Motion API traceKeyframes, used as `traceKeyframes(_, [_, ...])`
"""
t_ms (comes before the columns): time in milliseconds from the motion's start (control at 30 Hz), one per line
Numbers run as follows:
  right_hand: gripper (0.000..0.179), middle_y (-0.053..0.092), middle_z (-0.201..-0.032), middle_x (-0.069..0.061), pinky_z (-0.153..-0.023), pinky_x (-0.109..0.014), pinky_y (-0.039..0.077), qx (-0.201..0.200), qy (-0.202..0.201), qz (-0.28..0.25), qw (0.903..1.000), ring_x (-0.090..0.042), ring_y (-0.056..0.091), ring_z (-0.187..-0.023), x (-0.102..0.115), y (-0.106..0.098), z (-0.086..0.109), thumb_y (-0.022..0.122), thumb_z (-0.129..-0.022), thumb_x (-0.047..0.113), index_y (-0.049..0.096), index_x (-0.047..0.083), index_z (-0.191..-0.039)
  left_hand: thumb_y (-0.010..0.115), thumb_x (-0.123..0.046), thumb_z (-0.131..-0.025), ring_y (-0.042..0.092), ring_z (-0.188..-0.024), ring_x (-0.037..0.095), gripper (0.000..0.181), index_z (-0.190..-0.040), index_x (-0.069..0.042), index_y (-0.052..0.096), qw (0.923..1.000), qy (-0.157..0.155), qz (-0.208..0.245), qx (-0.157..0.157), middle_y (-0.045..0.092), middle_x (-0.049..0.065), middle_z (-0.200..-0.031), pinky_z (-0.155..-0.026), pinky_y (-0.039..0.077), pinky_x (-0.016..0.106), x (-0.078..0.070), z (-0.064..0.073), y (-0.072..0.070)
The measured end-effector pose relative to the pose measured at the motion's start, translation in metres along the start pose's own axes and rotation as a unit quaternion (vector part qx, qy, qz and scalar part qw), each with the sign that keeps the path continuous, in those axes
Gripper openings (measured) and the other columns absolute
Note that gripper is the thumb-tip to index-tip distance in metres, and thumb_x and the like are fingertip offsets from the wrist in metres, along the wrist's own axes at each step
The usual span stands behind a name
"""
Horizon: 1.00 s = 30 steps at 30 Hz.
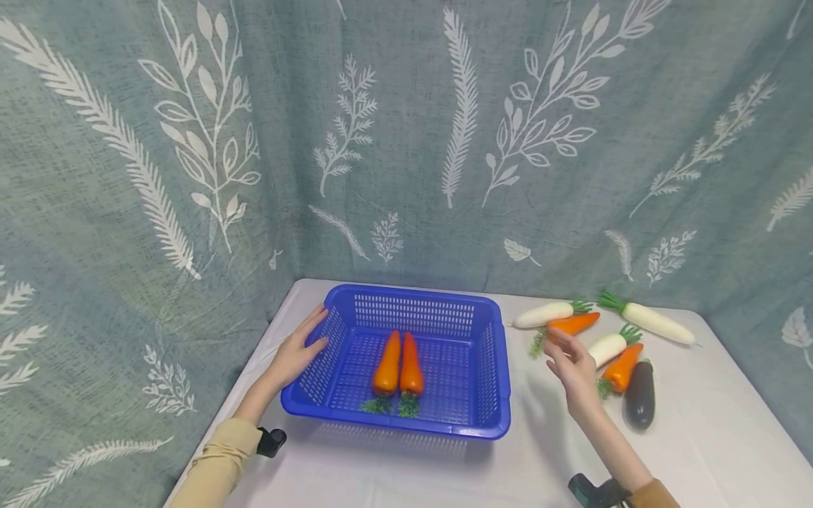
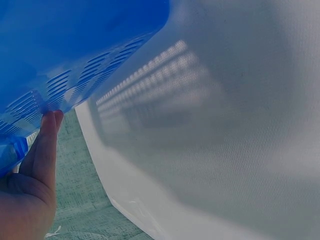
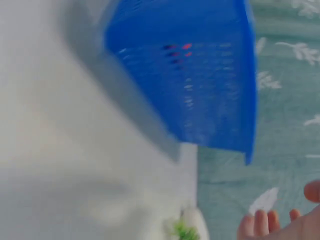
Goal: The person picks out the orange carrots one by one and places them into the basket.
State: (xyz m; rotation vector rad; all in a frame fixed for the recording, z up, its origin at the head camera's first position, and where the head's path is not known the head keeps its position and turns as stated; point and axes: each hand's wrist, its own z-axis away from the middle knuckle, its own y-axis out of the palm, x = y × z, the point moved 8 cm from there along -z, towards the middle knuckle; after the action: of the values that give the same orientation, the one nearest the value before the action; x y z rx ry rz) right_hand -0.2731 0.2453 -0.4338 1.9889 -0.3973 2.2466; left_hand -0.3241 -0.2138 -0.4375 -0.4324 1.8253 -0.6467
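Observation:
In the head view my left hand rests at the left rim of a blue plastic basket, fingers fairly straight and thumb over the rim. The left wrist view has those fingers against the basket's slotted outer wall. Two orange carrots with green tops lie side by side inside the basket. Right of it, my right hand hovers with loosely bent fingers and nothing in them. It overlaps a carrot and is near a white radish.
Another carrot and a dark eggplant lie right of my right hand. Two more white radishes are toward the back of the white-covered table. A green leaf-patterned curtain hangs behind.

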Motion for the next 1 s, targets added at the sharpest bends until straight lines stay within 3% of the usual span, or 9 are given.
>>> traceKeyframes(100, [0.048,0.053,-0.125,-0.017,-0.077,-0.008,0.047,-0.045,-0.004,0.039,0.9982,0.009,0.053,-0.086,-0.006,-0.016,-0.002,0.050,-0.101,0.018,0.043,-0.004,-0.142,0.052,-0.003,-0.097,0.021,-0.142,0.045,0.053,-0.145,0.010,0.035,1.0000,0.002,0.004,0.000,0.024,0.025,-0.156,-0.113,0.019,0.059,0.000,0.000,0.001])
traceKeyframes(200, [0.048,0.052,-0.128,-0.024,-0.072,-0.006,0.046,-0.083,-0.007,0.068,0.9942,-0.004,0.055,-0.099,-0.012,-0.032,-0.005,0.048,-0.100,0.016,0.042,-0.005,-0.143,0.052,-0.003,-0.097,0.022,-0.142,0.045,0.053,-0.145,0.010,0.035,1.0000,0.003,0.003,0.002,0.024,0.025,-0.156,-0.113,0.020,0.059,0.000,-0.001,0.002])
traceKeyframes(333, [0.052,0.046,-0.135,-0.030,-0.089,-0.029,0.049,-0.121,-0.004,0.101,0.9875,-0.038,0.048,-0.123,-0.019,-0.051,-0.008,0.046,-0.099,0.017,0.037,-0.004,-0.146,0.051,-0.002,-0.096,0.021,-0.142,0.044,0.053,-0.146,0.009,0.034,1.0000,-0.002,0.004,0.006,0.023,0.025,-0.156,-0.114,0.020,0.059,0.002,-0.001,0.002])
traceKeyframes(433, [0.054,0.041,-0.139,-0.034,-0.103,-0.053,0.039,-0.146,-0.006,0.128,0.9810,-0.048,0.039,-0.130,-0.024,-0.062,-0.009,0.046,-0.098,0.016,0.035,-0.005,-0.146,0.051,-0.002,-0.096,0.021,-0.142,0.044,0.054,-0.146,0.009,0.034,0.9999,-0.005,0.006,0.008,0.023,0.024,-0.157,-0.114,0.020,0.059,0.003,-0.002,0.002])
traceKeyframes(533, [0.055,0.035,-0.144,-0.035,-0.109,-0.060,0.028,-0.161,-0.005,0.146,0.9761,-0.051,0.033,-0.133,-0.030,-0.070,-0.009,0.046,-0.097,0.013,0.033,-0.007,-0.147,0.051,-0.003,-0.097,0.021,-0.143,0.044,0.054,-0.147,0.009,0.033,0.9999,-0.008,0.005,0.011,0.022,0.024,-0.157,-0.114,0.020,0.059,0.002,-0.002,0.002])
traceKeyframes(767, [0.060,0.027,-0.148,-0.036,-0.114,-0.062,0.012,-0.187,0.004,0.155,0.9701,-0.051,0.021,-0.139,-0.042,-0.082,-0.006,0.046,-0.095,0.009,0.026,-0.009,-0.148,0.049,-0.005,-0.099,0.019,-0.143,0.043,0.054,-0.148,0.007,0.031,0.9997,-0.016,0.002,0.017,0.020,0.023,-0.158,-0.115,0.018,0.058,0.003,-0.001,0.003])
traceKeyframes(1000, [0.064,0.020,-0.151,-0.036,-0.114,-0.061,0.015,-0.178,0.026,0.144,0.9731,-0.051,0.018,-0.140,-0.052,-0.085,-0.006,0.045,-0.098,0.013,0.017,-0.007,-0.151,0.050,-0.005,-0.099,0.018,-0.144,0.043,0.054,-0.148,0.006,0.032,0.9997,-0.018,0.006,0.017,0.020,0.022,-0.158,-0.115,0.018,0.058,0.004,-0.001,0.002])
